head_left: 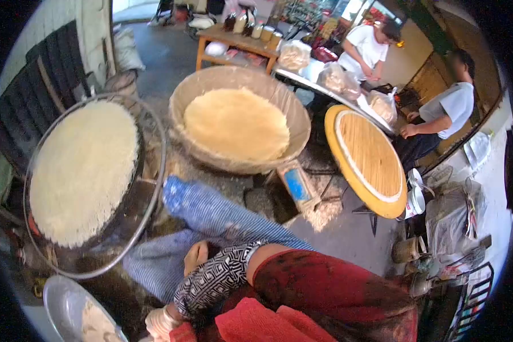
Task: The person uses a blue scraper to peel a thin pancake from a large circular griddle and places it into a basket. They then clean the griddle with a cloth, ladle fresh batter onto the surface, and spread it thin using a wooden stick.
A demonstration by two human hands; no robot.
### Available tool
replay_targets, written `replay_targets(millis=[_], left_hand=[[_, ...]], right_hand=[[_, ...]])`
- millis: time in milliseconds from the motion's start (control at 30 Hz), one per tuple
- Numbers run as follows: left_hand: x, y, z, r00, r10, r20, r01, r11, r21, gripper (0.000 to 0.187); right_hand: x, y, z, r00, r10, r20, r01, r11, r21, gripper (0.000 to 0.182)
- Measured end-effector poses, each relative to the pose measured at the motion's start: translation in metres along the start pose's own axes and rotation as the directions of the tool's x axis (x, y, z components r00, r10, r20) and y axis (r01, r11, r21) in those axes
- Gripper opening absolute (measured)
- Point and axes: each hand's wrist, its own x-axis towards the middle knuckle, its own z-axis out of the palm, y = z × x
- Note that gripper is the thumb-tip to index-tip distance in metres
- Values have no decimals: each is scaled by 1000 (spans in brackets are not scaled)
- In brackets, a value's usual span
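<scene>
My right arm wears a black-and-white patterned sleeve cover (222, 276) and reaches down to the lower left. At its end is my right hand (161, 324), pale and partly cut off by the frame. Its fingers are not clear, nor whether they hold anything. Close beside it, a metal basin (68, 302) contains a pale, batter-like substance (97, 325). My left hand does not show. Above the arm, a round griddle carries a broad pale sheet (85, 171) inside a metal ring (161, 188). A skin-toned shape (195, 257), hand or foot, shows between the striped legs (233, 211).
A large plastic-lined tub (179, 125) with yellowish meal (236, 122) stands ahead. On its right are a round slatted board (367, 157) with a yellow rim and a box (296, 182) beside spilled crumbs (325, 214). Two people (367, 51) (453, 105) work by a table with bagged food (339, 80).
</scene>
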Motion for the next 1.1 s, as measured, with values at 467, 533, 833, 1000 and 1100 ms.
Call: replay_targets(millis=[467, 533, 833, 1000, 1100], left_hand=[[-23, -12, -127, 591, 89, -802, 67, 985, 159, 51], [-21, -67, -177, 644, 340, -685, 187, 798, 573, 48], [15, -47, -165, 924, 110, -366, 292, 414, 862, 19], [62, -9, -108, 843, 29, -537, 507, 291, 811, 18], [109, 22, -70, 729, -257, -635, 679, 150, 719, 31]], right_hand=[[-275, 50, -168, 753, 190, -630, 654, -325, 684, 54], [-317, 51, -170, 793, 156, -589, 609, -242, 756, 57], [-382, 66, -215, 889, 216, -404, 426, -69, 902, 34], [-440, 83, -210, 840, 444, -311, 368, -46, 928, 43], [-448, 99, -196, 752, 575, -324, 403, -11, 915, 50]])
